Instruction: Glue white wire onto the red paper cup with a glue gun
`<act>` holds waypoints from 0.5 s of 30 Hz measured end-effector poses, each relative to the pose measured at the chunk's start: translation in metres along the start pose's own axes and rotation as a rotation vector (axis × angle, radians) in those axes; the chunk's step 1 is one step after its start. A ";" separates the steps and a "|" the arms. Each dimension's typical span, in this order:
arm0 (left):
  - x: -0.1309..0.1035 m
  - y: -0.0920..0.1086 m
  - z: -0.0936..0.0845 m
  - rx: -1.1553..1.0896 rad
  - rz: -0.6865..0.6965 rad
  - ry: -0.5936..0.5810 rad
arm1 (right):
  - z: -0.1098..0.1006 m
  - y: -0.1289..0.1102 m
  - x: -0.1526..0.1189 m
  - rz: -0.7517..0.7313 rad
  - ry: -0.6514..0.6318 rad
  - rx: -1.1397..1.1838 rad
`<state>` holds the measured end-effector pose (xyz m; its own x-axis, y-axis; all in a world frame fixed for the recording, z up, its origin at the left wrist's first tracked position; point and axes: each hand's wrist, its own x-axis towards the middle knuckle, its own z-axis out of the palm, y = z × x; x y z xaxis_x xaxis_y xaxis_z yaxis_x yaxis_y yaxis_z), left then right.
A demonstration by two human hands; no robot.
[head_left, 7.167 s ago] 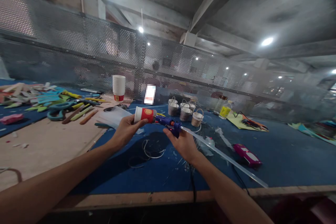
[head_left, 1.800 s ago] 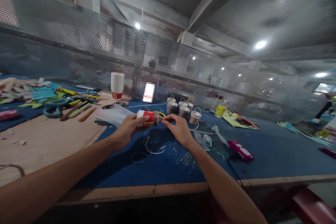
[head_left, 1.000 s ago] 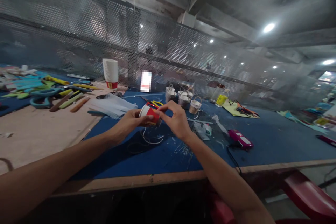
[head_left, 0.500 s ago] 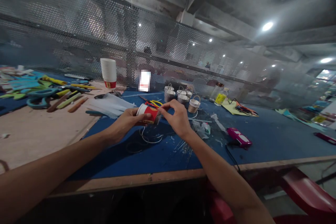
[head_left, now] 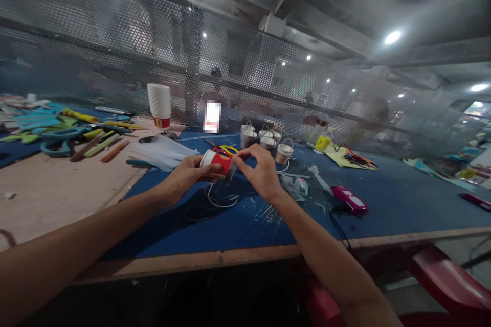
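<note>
A red and white paper cup (head_left: 220,163) lies on its side in the air, its white rim turned to the left. My left hand (head_left: 183,178) is wrapped round the rim end. At the cup's other end, thumb and fingertips of my right hand (head_left: 261,169) pinch together against the edge; what they hold there is too small to make out. A greyish band shows around that end of the cup. Just behind are scissors (head_left: 229,149) with yellow and red handles. Below the cup, a loop of pale cord (head_left: 222,205) rests on the blue tabletop (head_left: 172,237).
Several small handled buckets (head_left: 284,152) stand behind my right hand. To the right is a magenta glue gun (head_left: 350,200) with a black cable. A stack of paper cups (head_left: 159,104) stands at the back left, near assorted tools (head_left: 95,143). A perforated screen (head_left: 238,61) closes the back.
Both hands keep nearly the same place and grip on the cup. The view has shifted very slightly; nothing else has visibly moved.
</note>
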<state>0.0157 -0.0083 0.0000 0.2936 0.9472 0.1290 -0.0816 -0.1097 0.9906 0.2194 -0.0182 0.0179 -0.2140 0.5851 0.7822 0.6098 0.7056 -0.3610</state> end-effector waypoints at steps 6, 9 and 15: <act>0.000 -0.001 0.000 0.015 0.009 -0.019 | 0.002 0.003 0.001 0.020 -0.015 -0.018; 0.000 -0.002 -0.001 0.021 0.009 -0.024 | 0.004 0.006 0.001 0.022 -0.018 -0.017; 0.002 -0.006 -0.003 0.037 0.034 -0.035 | 0.004 0.008 0.001 0.029 -0.023 -0.021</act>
<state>0.0135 -0.0050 -0.0057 0.3243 0.9317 0.1637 -0.0575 -0.1533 0.9865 0.2212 -0.0100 0.0136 -0.2132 0.6145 0.7596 0.6317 0.6798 -0.3726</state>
